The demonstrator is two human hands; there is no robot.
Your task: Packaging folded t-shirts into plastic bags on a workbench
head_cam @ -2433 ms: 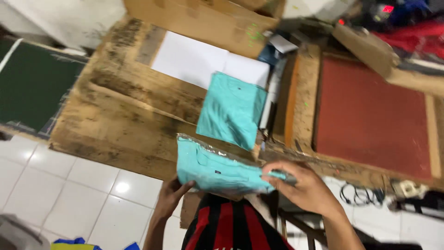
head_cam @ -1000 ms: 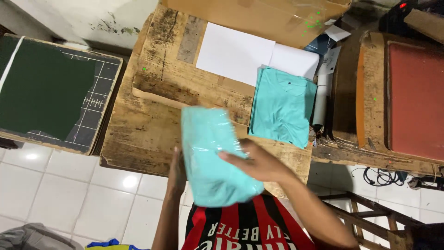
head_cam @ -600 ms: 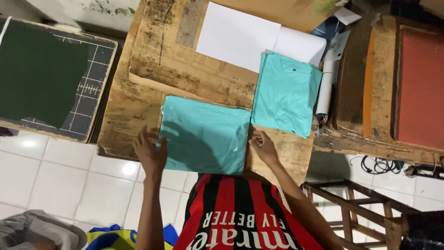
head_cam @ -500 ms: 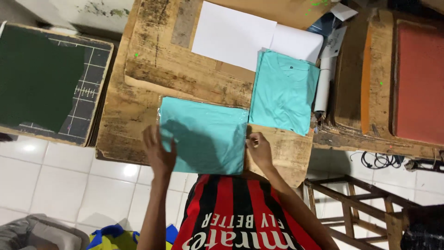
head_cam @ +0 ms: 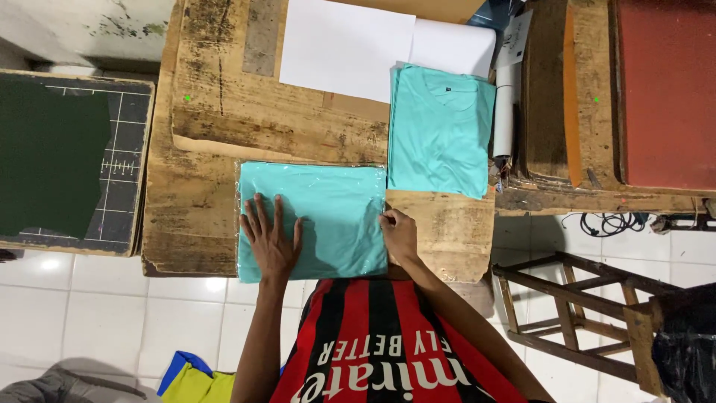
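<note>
teal bagged shirt: left hand flat on it, right hand pinching its edge.

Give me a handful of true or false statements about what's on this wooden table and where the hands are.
1. The left hand lies flat on the bagged teal shirt. True.
2. The right hand is lifting the white paper. False: it rests at the right edge of the bagged teal shirt; the white paper lies untouched at the far side of the wooden table.
3. A second teal shirt lies unbagged beside the white paper. True.
4. The bagged teal shirt hangs in the air above the table. False: it lies flat on the table's near edge.
5. A red panel lies to the right. True.
</note>
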